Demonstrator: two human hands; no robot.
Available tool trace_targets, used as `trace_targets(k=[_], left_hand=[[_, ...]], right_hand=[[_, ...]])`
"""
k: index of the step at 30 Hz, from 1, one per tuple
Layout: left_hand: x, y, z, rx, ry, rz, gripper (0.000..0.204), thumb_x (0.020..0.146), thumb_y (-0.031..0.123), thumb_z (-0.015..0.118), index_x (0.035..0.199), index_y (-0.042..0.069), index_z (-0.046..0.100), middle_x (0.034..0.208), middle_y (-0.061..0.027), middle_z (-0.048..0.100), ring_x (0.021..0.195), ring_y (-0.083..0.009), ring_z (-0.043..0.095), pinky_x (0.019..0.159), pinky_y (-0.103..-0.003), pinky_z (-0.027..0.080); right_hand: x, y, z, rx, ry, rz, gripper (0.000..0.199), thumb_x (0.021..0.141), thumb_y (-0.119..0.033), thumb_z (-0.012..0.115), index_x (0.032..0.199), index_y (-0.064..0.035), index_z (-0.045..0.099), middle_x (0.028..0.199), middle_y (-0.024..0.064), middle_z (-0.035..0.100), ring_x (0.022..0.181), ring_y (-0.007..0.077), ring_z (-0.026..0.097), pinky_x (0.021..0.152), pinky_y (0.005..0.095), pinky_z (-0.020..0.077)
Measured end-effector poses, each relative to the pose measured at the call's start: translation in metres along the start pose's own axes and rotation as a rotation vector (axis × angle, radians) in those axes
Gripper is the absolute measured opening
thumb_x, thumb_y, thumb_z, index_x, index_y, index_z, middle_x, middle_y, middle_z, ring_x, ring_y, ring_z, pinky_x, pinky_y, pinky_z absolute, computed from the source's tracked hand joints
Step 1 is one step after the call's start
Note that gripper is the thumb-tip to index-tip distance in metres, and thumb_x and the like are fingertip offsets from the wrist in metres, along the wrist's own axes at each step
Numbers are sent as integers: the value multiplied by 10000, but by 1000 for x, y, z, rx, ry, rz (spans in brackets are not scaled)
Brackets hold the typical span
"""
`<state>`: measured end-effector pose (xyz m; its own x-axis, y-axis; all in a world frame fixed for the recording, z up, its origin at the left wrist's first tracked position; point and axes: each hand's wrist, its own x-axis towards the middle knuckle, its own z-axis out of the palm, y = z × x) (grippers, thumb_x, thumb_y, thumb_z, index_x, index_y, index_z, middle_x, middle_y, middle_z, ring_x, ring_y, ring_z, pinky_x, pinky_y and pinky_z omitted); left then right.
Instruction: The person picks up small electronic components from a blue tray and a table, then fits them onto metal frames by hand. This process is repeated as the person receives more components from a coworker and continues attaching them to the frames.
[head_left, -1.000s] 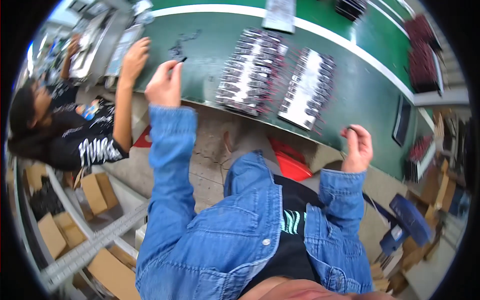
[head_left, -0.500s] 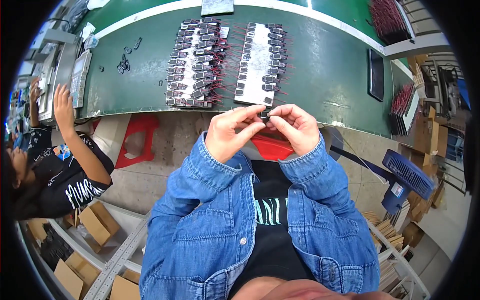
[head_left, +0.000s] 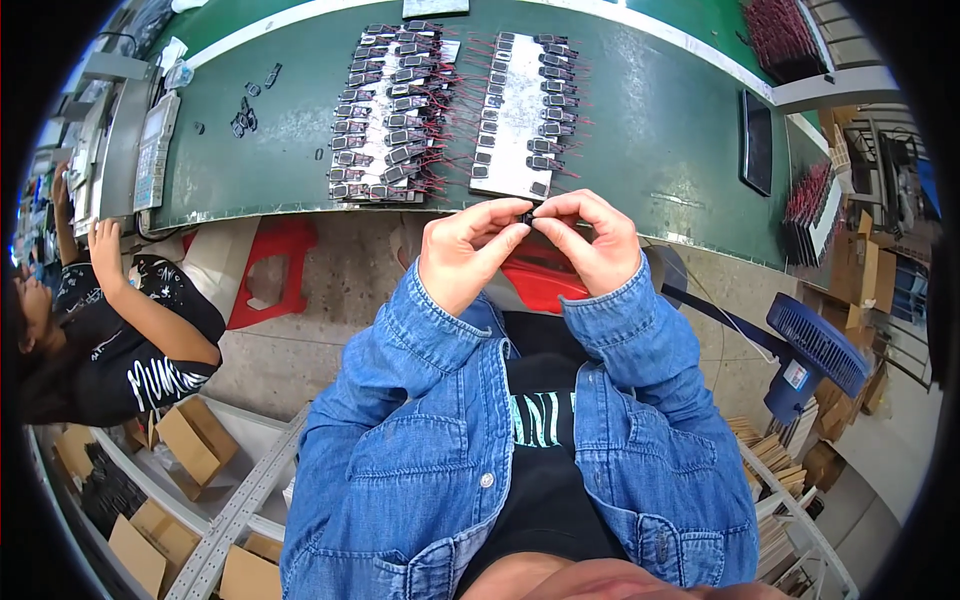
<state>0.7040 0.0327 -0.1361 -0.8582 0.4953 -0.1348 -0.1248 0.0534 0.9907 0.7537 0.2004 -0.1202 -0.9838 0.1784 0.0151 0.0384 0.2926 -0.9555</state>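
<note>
Beyond the near edge of the green table [head_left: 640, 130], two trays of wired parts [head_left: 455, 105] lie unobstructed. Brown cardboard boxes [head_left: 195, 440] sit below-left. Nearer, left hand [head_left: 465, 250] and right hand [head_left: 595, 240] pinch one small black part [head_left: 527, 214] together.

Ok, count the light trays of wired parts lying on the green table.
2. The left tray lies at the table's middle, crowded with small dark parts and red wires. The right tray lies beside it, just beyond the hands. More may sit outside the view.
</note>
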Motion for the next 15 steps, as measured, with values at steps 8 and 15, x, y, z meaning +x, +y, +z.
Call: trace_targets(k=[8,15], left_hand=[[-5,6,-2,-29,-57,7,267,826,-29,627,1092,-42,609,955,-106,667,856,-120,631,782,-234,513],[-7,5,-1,-107,-95,-4,263,824,-35,625,1086,-40,616,941,-109,669,842,-123,633,769,-233,513]], right_hand=[[9,16,-12,595,-194,377,114,804,-18,662,909,5,623,856,57,621,761,136,602,676,253,512],[9,23,-16,722,-331,466,136,819,-37,656,928,-12,579,840,90,637,731,144,628,665,253,532]])
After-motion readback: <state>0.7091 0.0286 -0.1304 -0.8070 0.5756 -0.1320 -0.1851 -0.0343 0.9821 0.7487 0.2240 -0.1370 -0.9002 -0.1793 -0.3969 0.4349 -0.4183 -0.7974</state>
